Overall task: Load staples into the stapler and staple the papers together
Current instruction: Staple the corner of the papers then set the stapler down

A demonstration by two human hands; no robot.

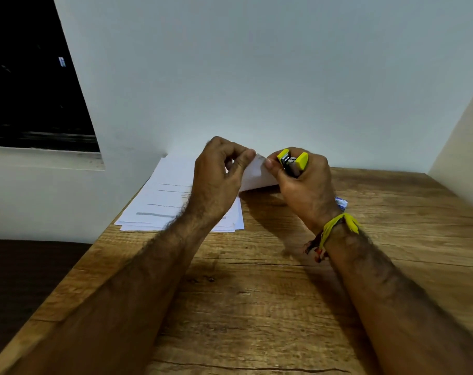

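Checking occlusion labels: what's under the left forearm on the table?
A fanned stack of printed papers lies on the wooden table beneath the left forearm. The forearm and left hand cover the stack's right part; the text there cannot be seen.

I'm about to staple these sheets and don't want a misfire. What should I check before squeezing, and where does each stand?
1. Stapler held firmly: ok, the right hand grips it.
2. Paper corner held: ok, the left hand pinches it beside the stapler.
3. Corner seated between the stapler's jaws: cannot tell, fingers hide it.
4. Staples loaded: cannot tell.
5. All sheets gathered: not ok, a stack of papers lies on the table.
6. Fingertips out of the stapler's mouth: cannot tell.
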